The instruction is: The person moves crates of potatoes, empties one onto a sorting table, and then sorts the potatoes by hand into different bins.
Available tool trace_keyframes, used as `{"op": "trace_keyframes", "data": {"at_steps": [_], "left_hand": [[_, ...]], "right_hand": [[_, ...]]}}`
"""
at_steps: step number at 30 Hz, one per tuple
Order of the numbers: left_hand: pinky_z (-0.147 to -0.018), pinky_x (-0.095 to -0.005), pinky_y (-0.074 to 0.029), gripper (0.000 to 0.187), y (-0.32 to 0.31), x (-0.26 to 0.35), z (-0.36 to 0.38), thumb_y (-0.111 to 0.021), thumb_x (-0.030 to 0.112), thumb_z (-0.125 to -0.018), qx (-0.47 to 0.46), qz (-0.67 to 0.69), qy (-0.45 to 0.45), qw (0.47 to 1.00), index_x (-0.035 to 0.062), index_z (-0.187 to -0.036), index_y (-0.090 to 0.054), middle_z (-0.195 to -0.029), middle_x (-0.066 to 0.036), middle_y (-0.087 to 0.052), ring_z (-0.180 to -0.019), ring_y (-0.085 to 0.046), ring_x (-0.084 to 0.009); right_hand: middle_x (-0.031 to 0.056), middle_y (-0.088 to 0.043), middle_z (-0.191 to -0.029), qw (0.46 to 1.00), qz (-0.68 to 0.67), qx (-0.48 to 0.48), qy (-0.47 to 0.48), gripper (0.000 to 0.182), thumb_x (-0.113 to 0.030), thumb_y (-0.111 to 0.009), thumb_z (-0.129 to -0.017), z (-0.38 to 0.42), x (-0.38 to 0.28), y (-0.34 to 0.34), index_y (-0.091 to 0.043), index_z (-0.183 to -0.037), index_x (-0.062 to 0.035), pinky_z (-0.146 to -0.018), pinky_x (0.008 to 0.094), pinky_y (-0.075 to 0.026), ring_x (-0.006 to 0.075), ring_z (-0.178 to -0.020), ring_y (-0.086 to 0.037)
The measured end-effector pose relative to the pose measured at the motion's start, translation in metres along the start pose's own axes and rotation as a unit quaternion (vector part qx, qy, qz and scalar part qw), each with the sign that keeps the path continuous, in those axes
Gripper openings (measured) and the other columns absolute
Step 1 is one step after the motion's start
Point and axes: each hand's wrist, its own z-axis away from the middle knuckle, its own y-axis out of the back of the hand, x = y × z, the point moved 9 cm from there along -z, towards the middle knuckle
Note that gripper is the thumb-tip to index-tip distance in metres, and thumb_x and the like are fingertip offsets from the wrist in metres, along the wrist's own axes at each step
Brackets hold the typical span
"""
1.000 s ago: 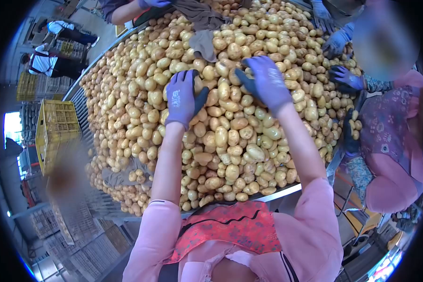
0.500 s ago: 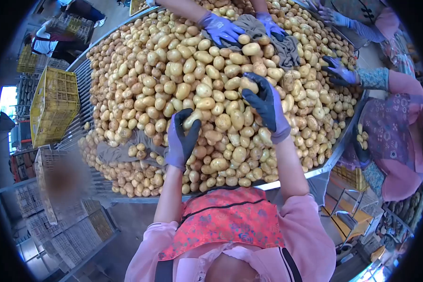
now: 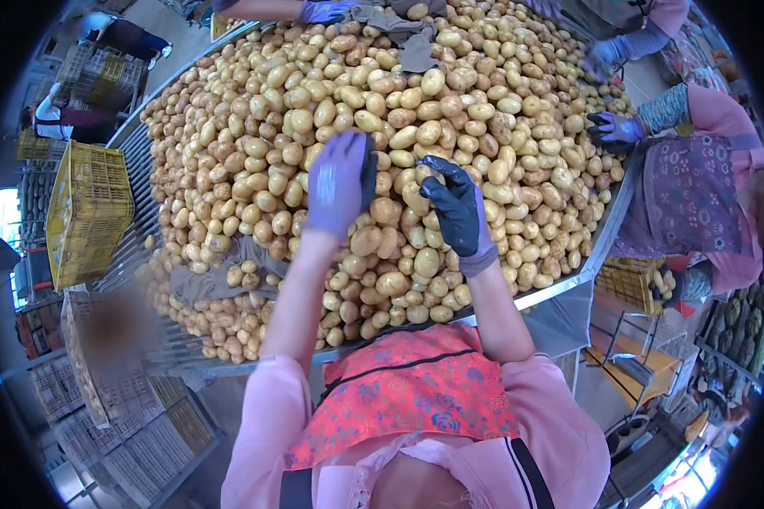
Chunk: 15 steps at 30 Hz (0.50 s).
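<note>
Left hand (image 3: 339, 188) has rolled back-side up and reached farther out; right hand (image 3: 460, 210) has drawn nearer. Right fingers curl narrow, tips just beside a potato (image 3: 413, 198); can't tell if gripped. Left fingers' hold hidden, can't tell. Potato heap (image 3: 365, 241) lies under and around both; single-potato handling apparently continues.

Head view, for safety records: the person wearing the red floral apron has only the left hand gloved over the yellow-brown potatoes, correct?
No: the head view shows the right hand in a purple-and-black glove too. The left hand is gloved over the potatoes.
</note>
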Motion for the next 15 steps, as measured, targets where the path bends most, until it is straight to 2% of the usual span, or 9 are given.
{"op": "trace_keyframes", "data": {"at_steps": [2,3,5,6,8,10,13,14,15], "left_hand": [[-0.089,-0.0438,-0.046,0.029,-0.044,-0.024,-0.034,-0.056,0.020,-0.086,-0.109,-0.084,-0.004,0.990,0.0033,-0.109,-0.059,-0.108,-0.018,-0.062,-0.104,-0.058,-0.0352],[-0.089,-0.0438,-0.046,0.029,-0.053,-0.030,-0.046,-0.056,0.020,-0.086,-0.111,-0.082,-0.005,0.990,0.0033,-0.109,-0.059,-0.108,-0.018,-0.062,-0.104,-0.058,-0.0352],[-0.087,-0.0443,-0.047,0.029,-0.097,-0.048,-0.052,-0.056,0.029,-0.087,-0.297,-0.112,0.024,0.948,0.0059,-0.104,-0.059,-0.108,-0.018,-0.062,-0.102,-0.058,-0.0363],[-0.087,-0.0443,-0.047,0.029,-0.102,-0.053,-0.061,-0.056,0.029,-0.087,-0.298,-0.110,0.022,0.948,0.0059,-0.104,-0.059,-0.108,-0.018,-0.062,-0.102,-0.058,-0.0363],[-0.086,-0.0441,-0.047,0.040,-0.121,-0.063,-0.050,-0.058,0.039,-0.085,-0.426,-0.070,0.025,0.902,0.0078,-0.109,-0.059,-0.108,-0.019,-0.063,-0.100,-0.060,-0.0355],[-0.086,-0.0443,-0.047,0.042,-0.118,-0.069,-0.047,-0.059,0.042,-0.084,-0.420,-0.050,0.042,0.905,0.0075,-0.108,-0.059,-0.108,-0.019,-0.063,-0.101,-0.059,-0.0357],[-0.083,-0.0388,-0.049,0.039,-0.082,-0.055,-0.037,-0.057,0.039,-0.089,-0.370,-0.024,0.080,0.925,0.0063,-0.110,-0.058,-0.104,-0.014,-0.065,-0.096,-0.062,-0.0291],[-0.080,-0.0351,-0.049,0.036,-0.057,-0.056,-0.036,-0.054,0.035,-0.092,-0.237,0.134,0.122,0.955,0.0050,-0.112,-0.058,-0.102,-0.011,-0.064,-0.093,-0.062,-0.0242],[-0.078,-0.0314,-0.050,0.033,-0.027,-0.063,-0.024,-0.051,0.030,-0.095,-0.093,0.283,0.163,0.941,0.0036,-0.115,-0.057,-0.100,-0.007,-0.063,-0.090,-0.062,-0.0194]], "right_hand": [[0.0072,-0.061,-0.114,1.000,-0.013,-0.005,0.021,0.030,-0.006,-0.065,-0.086,-0.003,0.004,0.001,-0.060,-0.115,-0.0004,-0.092,0.0272,-0.046,0.0131,-0.103,-0.057],[0.0078,-0.062,-0.114,0.999,-0.028,-0.013,0.040,0.026,-0.004,-0.064,-0.086,-0.003,0.006,0.002,-0.062,-0.111,-0.0011,-0.092,0.0273,-0.046,0.0135,-0.102,-0.058],[0.0084,-0.062,-0.115,0.997,-0.055,-0.010,0.046,0.022,-0.002,-0.063,-0.086,-0.004,0.011,0.006,-0.064,-0.108,-0.0022,-0.092,0.0272,-0.046,0.0131,-0.101,-0.059],[0.0082,-0.062,-0.115,0.996,-0.082,-0.013,0.017,0.023,-0.002,-0.063,-0.086,-0.004,0.015,0.006,-0.063,-0.108,-0.0020,-0.092,0.0265,-0.046,0.0127,-0.101,-0.059],[0.0081,-0.062,-0.116,0.994,-0.111,-0.011,-0.017,0.023,-0.001,-0.063,-0.085,-0.002,0.018,0.005,-0.063,-0.109,-0.0018,-0.091,0.0257,-0.046,0.0122,-0.101,-0.059],[0.0077,-0.061,-0.118,0.983,-0.166,-0.014,-0.072,0.024,0.000,-0.062,-0.086,-0.004,0.024,0.000,-0.063,-0.110,-0.0011,-0.092,0.0240,-0.046,0.0112,-0.102,-0.058],[0.0064,-0.061,-0.119,0.981,-0.188,-0.010,-0.042,0.026,0.000,-0.061,-0.087,-0.011,0.026,0.001,-0.062,-0.112,-0.0007,-0.091,0.0223,-0.046,0.0099,-0.104,-0.057],[0.0058,-0.061,-0.119,0.982,-0.185,-0.006,-0.021,0.027,0.000,-0.060,-0.087,-0.015,0.024,0.000,-0.061,-0.114,-0.0011,-0.090,0.0220,-0.045,0.0090,-0.104,-0.056],[0.0051,-0.061,-0.119,0.983,-0.184,-0.001,-0.003,0.028,-0.001,-0.060,-0.088,-0.019,0.024,0.000,-0.061,-0.116,-0.0015,-0.090,0.0217,-0.045,0.0080,-0.104,-0.055]]}}
